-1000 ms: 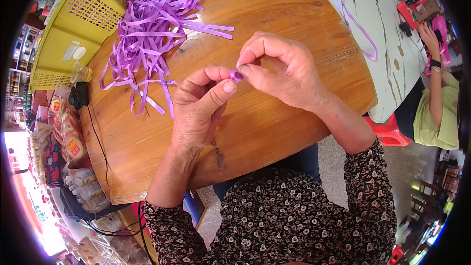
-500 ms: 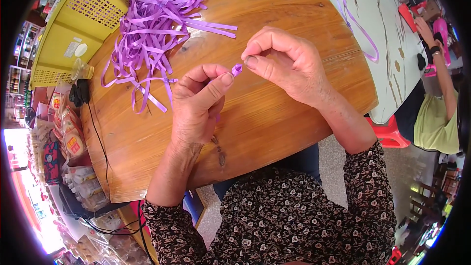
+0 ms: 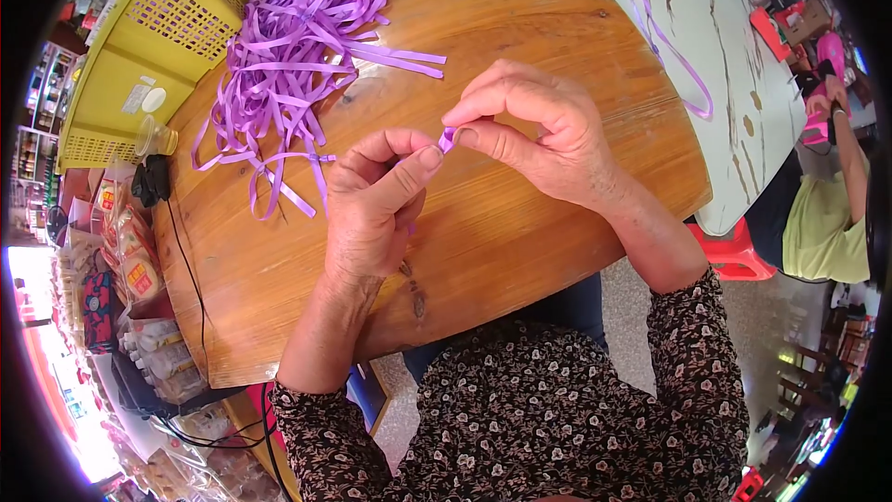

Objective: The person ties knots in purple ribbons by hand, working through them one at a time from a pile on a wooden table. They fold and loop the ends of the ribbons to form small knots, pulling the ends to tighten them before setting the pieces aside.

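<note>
As two hands [image 3: 379, 193] [image 3: 550, 138] pinch one ribbon [image 3: 446, 141], one heap (purple) [image 3: 288, 51] lies near.

Tabletop [image 3: 520, 246]: wood, glossy finish (knots showing). Purple ribbons [image 3: 295, 51]: smooth, satiny cloth. Yellow basket [image 3: 116, 60]: plastic, smooth.

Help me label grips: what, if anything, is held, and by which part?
A purple ribbon: the left hand pinches it just below a small folded part; whether the right hand grips that part is unclear.
</note>
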Available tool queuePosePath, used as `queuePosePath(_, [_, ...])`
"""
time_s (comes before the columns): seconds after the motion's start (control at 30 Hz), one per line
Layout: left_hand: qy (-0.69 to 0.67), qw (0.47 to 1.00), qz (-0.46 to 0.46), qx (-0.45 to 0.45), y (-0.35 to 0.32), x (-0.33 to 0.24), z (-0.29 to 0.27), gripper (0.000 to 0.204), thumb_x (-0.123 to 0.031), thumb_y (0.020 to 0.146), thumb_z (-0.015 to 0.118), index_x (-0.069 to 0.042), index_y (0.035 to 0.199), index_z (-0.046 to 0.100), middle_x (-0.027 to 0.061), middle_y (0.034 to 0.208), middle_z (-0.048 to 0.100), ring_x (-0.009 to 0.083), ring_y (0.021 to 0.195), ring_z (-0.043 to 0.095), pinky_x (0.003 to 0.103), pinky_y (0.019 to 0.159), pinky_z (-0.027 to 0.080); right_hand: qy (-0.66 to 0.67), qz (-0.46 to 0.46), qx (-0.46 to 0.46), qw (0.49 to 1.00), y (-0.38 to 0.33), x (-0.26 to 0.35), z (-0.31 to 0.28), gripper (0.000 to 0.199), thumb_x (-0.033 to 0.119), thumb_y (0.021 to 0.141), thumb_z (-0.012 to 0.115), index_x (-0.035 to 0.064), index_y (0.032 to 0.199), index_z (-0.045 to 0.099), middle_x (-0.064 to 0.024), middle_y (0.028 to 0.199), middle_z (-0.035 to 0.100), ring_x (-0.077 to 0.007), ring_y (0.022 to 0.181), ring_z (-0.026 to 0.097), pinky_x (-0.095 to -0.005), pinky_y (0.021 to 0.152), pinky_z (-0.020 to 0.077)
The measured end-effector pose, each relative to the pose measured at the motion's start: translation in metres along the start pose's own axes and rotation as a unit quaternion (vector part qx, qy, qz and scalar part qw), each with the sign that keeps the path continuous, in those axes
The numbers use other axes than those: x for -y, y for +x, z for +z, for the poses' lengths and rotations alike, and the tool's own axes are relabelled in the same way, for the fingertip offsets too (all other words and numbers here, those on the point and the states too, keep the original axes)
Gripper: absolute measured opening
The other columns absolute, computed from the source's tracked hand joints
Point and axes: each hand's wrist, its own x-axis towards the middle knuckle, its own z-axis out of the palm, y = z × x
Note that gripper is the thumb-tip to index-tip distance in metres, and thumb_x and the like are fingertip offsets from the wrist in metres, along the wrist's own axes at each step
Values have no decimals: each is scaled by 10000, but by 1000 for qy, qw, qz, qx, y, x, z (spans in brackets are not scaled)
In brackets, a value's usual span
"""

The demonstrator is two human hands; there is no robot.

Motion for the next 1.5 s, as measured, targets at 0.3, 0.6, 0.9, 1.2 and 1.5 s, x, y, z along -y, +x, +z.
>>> queuePosePath(0.3, [4, 1000, -10, -3, 0, 0, -1, 65, -13, 804, 644, -6, 857, 607, -48, 624, 508, 3, 432, 301, 173, 385, 183, 54, 48, -24, 997, -2, 4, 3, 68, -39, 768, 624, 8, 809, 596, -57, 779, 606, -143, 713, 565, -245, 637, 441])
queuePosePath(0.6, [-5, 1000, -10, 0, 2, -1, -3, 63, -20, 804, 645, -7, 856, 612, -57, 614, 504, -2, 426, 293, 175, 382, 182, 5, 24, -19, 1000, 4, 7, 2, 209, 53, 755, 682, 23, 954, 627, -63, 881, 600, -158, 794, 562, -274, 693, 436])
queuePosePath(0.9, [170, 985, -18, -11, 1, -8, -2, 108, -31, 787, 662, -4, 888, 633, -58, 639, 537, -8, 469, 353, 162, 407, 213, -262, -164, 55, 949, -10, 0, 3, 253, 140, 682, 649, 80, 927, 657, 17, 845, 572, -160, 833, 532, -317, 739, 389])
queuePosePath(1.2, [405, 902, 147, -14, -2, -25, -13, 57, 41, 781, 633, -4, 816, 628, -38, 680, 523, 8, 582, 447, 151, 499, 316, -282, -148, 61, 946, -7, -6, 1, 112, 153, 717, 590, 74, 797, 598, 3, 769, 503, -158, 807, 498, -327, 728, 392])
queuePosePath(1.5, [289, 953, 69, -59, 0, -31, -12, 65, 5, 773, 663, -5, 833, 640, -36, 714, 577, 18, 624, 481, 153, 548, 361, -134, -10, 10, 991, 6, -10, -20, 383, 116, 662, 746, 46, 1020, 631, -36, 929, 628, -199, 879, 564, -314, 781, 444])
